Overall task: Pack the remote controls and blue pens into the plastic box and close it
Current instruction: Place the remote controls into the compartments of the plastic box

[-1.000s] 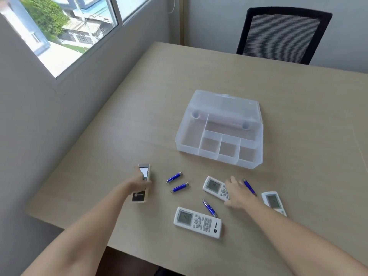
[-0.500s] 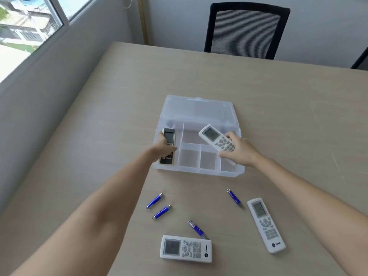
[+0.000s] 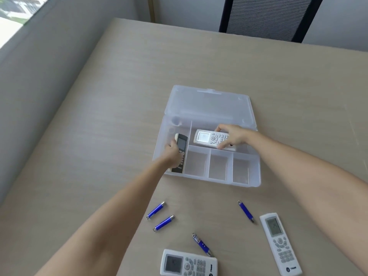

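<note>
Head view, left to right: my left hand (image 3: 172, 151) is wrapped around the dark remote (image 3: 180, 152), fingers pinching its sides, lowering it lengthwise into the tall left compartment of the box (image 3: 247, 183); that slot looks like the only one on that side long enough for it. My right hand (image 3: 231, 136) pinches the white remote (image 3: 211, 139) by its two long edges, thumb near and fingers far, holding it crosswise in the wide rear compartment, screen toward the left, so it fits flat between the dividers. I cannot tell whether either remote has touched bottom. The lid (image 3: 211, 103) lies open behind, clear of both hands. Three small front cells are empty, probably meant for pens. On the table (image 3: 99, 136) nearer me wait four blue pens: a pair (image 3: 160, 217), one (image 3: 201, 244), another (image 3: 246, 211). Two more remotes lie there, bottom-edge remote (image 3: 188, 263) and right remote (image 3: 278, 244), so I judge packing is early.
</note>
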{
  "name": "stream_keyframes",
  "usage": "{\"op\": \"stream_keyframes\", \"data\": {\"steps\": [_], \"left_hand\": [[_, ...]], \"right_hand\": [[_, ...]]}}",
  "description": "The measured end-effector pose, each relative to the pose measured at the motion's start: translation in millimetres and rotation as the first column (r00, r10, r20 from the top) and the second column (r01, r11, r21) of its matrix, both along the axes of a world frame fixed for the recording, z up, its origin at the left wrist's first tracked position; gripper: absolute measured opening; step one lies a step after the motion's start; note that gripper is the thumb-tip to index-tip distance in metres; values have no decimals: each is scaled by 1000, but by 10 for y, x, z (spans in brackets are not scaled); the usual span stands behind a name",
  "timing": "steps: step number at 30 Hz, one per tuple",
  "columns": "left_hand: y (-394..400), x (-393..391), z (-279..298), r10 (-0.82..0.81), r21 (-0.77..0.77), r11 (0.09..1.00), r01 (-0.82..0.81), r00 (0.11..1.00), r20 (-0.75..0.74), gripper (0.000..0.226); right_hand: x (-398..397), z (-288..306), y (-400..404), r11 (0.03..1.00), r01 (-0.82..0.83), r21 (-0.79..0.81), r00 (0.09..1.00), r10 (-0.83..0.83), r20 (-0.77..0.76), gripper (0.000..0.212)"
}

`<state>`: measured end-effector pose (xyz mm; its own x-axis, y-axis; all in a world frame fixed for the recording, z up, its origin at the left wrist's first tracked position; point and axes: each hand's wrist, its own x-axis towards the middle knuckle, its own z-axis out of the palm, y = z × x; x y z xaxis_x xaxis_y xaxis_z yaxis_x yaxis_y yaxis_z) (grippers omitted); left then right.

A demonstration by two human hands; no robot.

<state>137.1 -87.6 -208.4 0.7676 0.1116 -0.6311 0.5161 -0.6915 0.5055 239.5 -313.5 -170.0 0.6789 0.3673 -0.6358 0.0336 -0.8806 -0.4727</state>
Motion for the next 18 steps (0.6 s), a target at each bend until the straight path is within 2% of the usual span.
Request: {"op": "stream_keyframes", "data": {"steps": [3,5,8,12,15,18], "left_hand": [[-7,-7,-83,-75,160,984,74,997,0,58],[-7,-15,-109,-121,222,968,117,993,5,63],[7,-15,-103,-144,234,962,138,989,11,64],[71,-67,-22,-144,184,974,134,989,41,49],[94,-212,123,-108,141,987,80,974,202,47],[108,-521,272,-214,189,973,136,842,495,48]], "right_hand": [[7,-107,90,999,-31,15,999,31,-33,50],[-41,-165,120,996,-78,-33,997,79,15,48],[-148,-194,147,975,-162,-151,977,179,112,53],[-268,-44,156,971,-146,-187,982,166,95,55],[-448,186,52,995,-43,-92,987,57,151,53],[-774,367,-242,992,104,68,937,-121,328,43]]}}
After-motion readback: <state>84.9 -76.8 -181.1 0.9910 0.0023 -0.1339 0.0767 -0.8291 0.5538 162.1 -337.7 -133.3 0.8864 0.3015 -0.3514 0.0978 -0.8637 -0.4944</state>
